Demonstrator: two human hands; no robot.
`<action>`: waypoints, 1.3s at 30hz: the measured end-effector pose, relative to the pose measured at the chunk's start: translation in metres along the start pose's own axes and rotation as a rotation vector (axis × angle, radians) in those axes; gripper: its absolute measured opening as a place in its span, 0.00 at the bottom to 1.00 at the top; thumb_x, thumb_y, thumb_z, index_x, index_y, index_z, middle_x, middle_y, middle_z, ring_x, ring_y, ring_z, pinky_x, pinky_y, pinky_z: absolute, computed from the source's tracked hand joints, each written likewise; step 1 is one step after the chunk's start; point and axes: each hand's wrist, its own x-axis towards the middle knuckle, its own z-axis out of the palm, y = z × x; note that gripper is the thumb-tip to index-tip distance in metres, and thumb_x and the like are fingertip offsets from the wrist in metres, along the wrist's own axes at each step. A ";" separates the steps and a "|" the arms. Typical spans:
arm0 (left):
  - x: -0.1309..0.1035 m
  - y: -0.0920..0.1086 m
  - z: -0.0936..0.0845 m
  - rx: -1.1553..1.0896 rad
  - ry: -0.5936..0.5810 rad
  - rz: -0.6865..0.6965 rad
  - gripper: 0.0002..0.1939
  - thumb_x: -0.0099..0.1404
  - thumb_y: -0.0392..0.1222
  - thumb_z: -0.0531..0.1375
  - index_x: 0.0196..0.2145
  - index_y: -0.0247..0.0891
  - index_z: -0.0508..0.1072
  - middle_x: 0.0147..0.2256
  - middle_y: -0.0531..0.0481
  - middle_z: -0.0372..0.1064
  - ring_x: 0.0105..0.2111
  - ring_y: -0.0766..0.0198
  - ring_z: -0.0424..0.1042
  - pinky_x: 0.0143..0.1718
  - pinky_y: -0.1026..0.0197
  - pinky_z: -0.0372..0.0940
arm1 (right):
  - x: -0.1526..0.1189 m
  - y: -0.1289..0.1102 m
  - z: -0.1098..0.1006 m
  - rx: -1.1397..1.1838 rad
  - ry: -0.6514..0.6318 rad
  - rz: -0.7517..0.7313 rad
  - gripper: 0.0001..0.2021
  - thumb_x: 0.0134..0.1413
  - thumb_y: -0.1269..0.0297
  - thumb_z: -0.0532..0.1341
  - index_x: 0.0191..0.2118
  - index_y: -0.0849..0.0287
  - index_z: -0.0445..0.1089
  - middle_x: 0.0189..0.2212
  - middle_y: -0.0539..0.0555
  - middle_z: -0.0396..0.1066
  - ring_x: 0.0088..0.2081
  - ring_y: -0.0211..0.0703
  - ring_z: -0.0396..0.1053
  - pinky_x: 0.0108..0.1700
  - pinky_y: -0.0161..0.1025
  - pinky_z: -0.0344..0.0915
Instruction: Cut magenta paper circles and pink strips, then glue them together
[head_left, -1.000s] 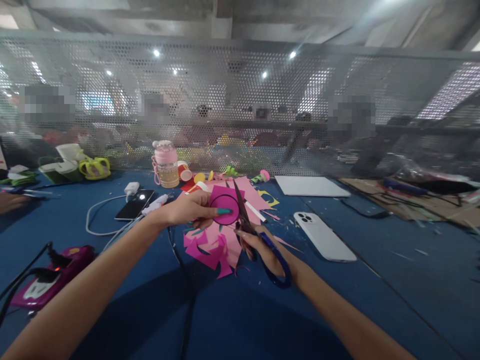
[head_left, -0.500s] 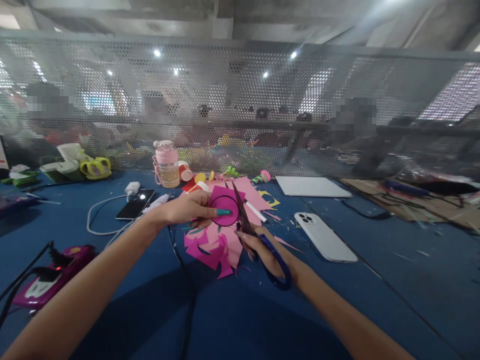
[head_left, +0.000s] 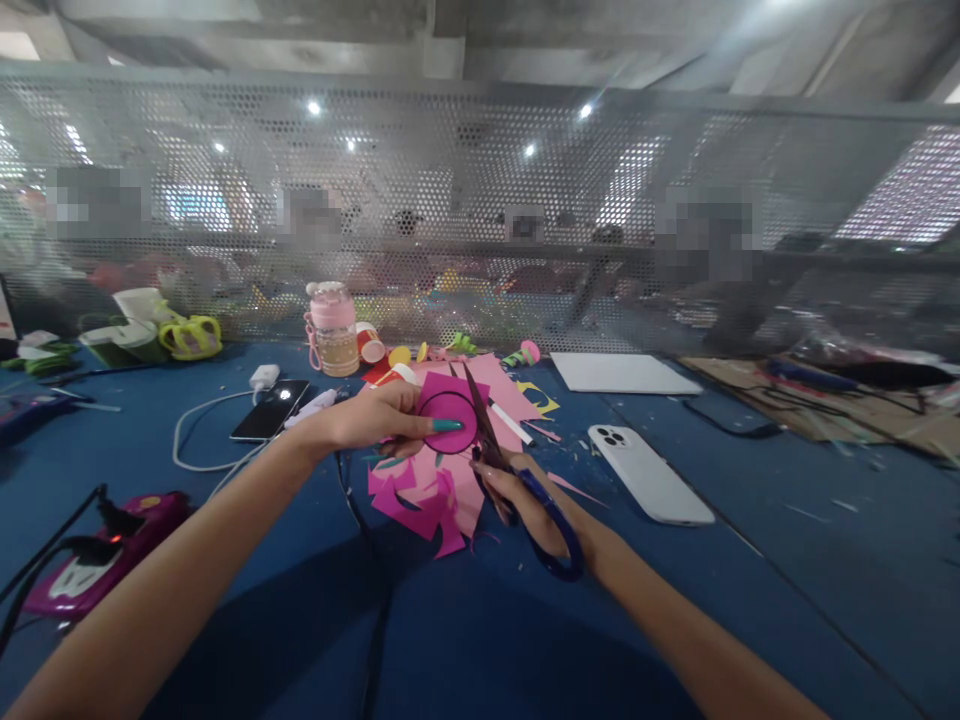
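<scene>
- Tabletop (head_left: pixel 570 650): dark blue, a seam running diagonally at right.
- Centre: pale pink paper (head_left: pixel 512 382) spread flat, magenta scraps (head_left: pixel 418 514) overlapping its near edge; a yellow scrap (head_left: pixel 546 402) at its right.
- Far side: an upright pink-lidded bottle (head_left: pixel 334 340), a red-and-white cup (head_left: pixel 371 345) on its side just right of it.
- Left: a dark phone (head_left: pixel 271 410), screen up, beside a white charger (head_left: pixel 264 376) with its cable (head_left: pixel 178 435); nearer, a purple power strip (head_left: pixel 157 520).
- Right: a white phone (head_left: pixel 651 478), camera side up; beyond it, a flat white slab (head_left: pixel 624 373); farther right, brown cardboard (head_left: pixel 739 395).
</scene>
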 end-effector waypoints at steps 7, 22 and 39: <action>-0.001 0.002 -0.002 0.021 -0.023 -0.003 0.24 0.62 0.44 0.57 0.10 0.35 0.67 0.07 0.54 0.54 0.09 0.75 0.50 0.09 0.71 0.46 | 0.000 -0.001 0.000 0.016 -0.006 -0.019 0.15 0.55 0.49 0.52 0.26 0.54 0.57 0.16 0.44 0.53 0.19 0.37 0.55 0.24 0.37 0.55; -0.002 0.002 -0.004 0.033 -0.040 -0.006 0.25 0.62 0.47 0.57 0.11 0.34 0.65 0.07 0.54 0.54 0.10 0.75 0.50 0.10 0.72 0.47 | -0.002 0.000 -0.001 -0.001 0.038 0.047 0.17 0.51 0.45 0.54 0.27 0.55 0.59 0.17 0.43 0.54 0.20 0.38 0.58 0.25 0.38 0.56; 0.026 -0.028 0.026 -0.190 0.766 0.208 0.12 0.65 0.37 0.52 0.23 0.37 0.60 0.15 0.60 0.54 0.14 0.75 0.53 0.17 0.70 0.50 | 0.013 0.017 0.019 0.484 0.071 0.056 0.20 0.53 0.47 0.54 0.19 0.55 0.56 0.12 0.43 0.53 0.14 0.33 0.53 0.18 0.33 0.53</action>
